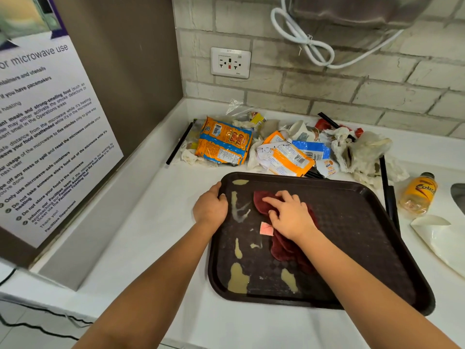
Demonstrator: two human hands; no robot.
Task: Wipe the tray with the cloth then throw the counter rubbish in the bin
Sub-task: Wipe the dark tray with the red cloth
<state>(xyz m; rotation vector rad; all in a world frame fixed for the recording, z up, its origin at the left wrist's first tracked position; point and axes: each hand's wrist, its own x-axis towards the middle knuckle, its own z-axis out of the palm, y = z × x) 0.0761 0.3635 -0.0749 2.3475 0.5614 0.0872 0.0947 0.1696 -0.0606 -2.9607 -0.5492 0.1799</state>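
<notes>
A dark brown tray (pixel 357 238) lies on the white counter, smeared with pale yellowish spills (pixel 237 278) along its left side. A maroon cloth (pixel 284 245) with a pink label lies on the tray's left half. My right hand (pixel 289 212) presses flat on the cloth with fingers spread. My left hand (pixel 210 207) grips the tray's far left rim, thumb over the edge. Behind the tray is a heap of rubbish (pixel 276 144): orange snack packets, wrappers, crumpled tissues, a paper cup and black straws.
An empty orange plastic bottle (pixel 419 192) lies right of the tray beside a white wrapper (pixel 442 240). A microwave with a notice (pixel 47 137) stands at the left. A brick wall with a socket (pixel 230 62) is behind. A sink edge (pixel 459 197) shows at far right.
</notes>
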